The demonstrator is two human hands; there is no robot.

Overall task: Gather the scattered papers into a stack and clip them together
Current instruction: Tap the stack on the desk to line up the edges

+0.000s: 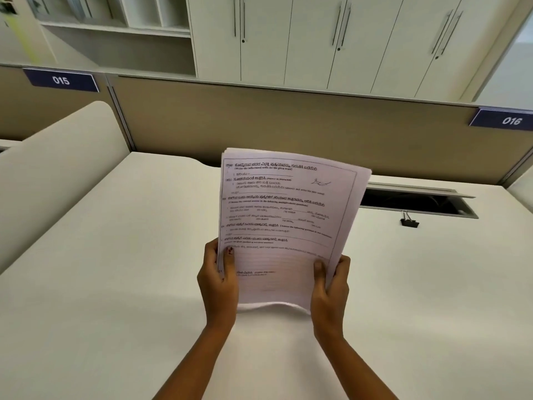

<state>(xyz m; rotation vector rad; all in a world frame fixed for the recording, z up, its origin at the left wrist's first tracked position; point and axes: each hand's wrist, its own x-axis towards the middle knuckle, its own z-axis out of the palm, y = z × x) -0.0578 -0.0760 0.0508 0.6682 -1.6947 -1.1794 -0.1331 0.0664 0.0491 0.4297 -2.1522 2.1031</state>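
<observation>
1. Low in the frame's centre, a stack of white printed paper sheets is held upright by its lower side edges, left hand and right hand both pinched closed on it.
2. Squaring appears to be the step in hand; the top edges are fanned.
3. Right of centre, a small black metal binder clip lies on the white desk; one hand must be freed to fetch it.

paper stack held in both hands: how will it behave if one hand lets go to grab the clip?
Likely floppy: the paper stack already sags along its bottom edge between the left hand and right hand. Sheets probably slide apart; the right-side edges are fanned and nothing binds them. The binder clip lies apart on the desk.
</observation>
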